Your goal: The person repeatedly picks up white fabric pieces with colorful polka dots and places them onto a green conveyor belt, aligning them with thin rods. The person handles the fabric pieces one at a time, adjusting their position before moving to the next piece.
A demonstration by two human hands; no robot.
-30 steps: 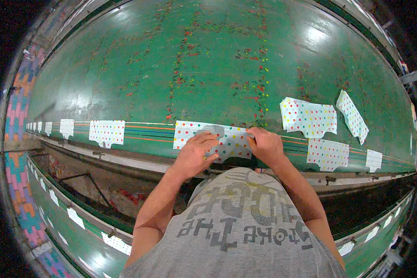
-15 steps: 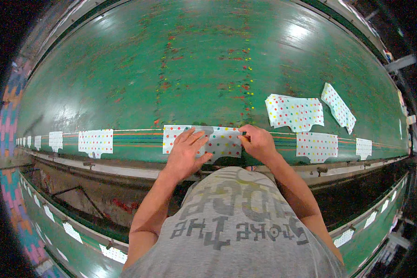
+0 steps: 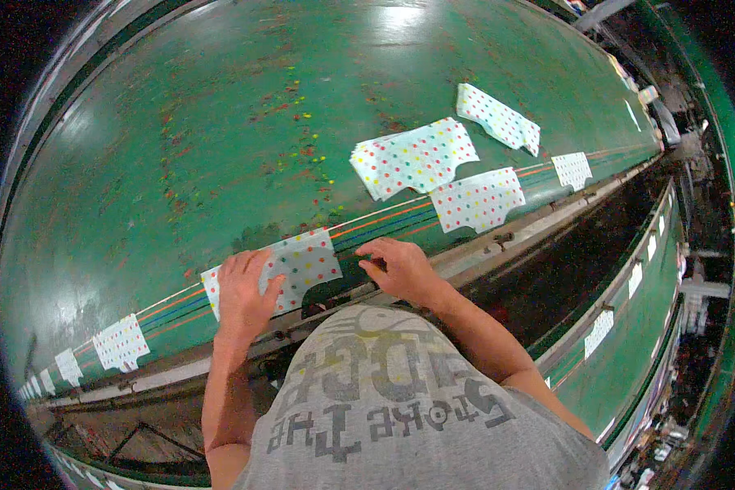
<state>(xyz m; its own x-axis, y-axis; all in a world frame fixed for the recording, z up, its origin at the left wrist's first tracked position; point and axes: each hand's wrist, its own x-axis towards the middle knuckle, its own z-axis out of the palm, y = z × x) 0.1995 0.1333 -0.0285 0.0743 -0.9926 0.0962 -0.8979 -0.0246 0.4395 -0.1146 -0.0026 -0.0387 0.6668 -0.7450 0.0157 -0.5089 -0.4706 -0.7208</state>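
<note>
A white cut fabric piece point(image 3: 306, 265) with coloured dots lies flat along the striped lines near the table's front edge. My left hand point(image 3: 245, 282) rests on its left part, fingers stretched out and thumb apart. Just right of the piece, my right hand point(image 3: 400, 268) hovers near the edge, thumb and forefinger apart with nothing between them. To the right, another dotted piece point(image 3: 479, 200) lies on the lines. Behind it sits a stack of dotted pieces point(image 3: 416, 159), its edges slightly fanned.
A narrower dotted bundle point(image 3: 498, 118) lies beyond the stack. More pieces line the front edge, one at the left point(image 3: 122, 343) and one at the far right point(image 3: 572, 171). The long green table point(image 3: 220, 122) bears paint specks. A second green table point(image 3: 584, 388) stands behind at the right.
My view has turned to the right. The right hand has come off the fabric piece's right edge and its fingers have parted. My left hand stays on the piece.
</note>
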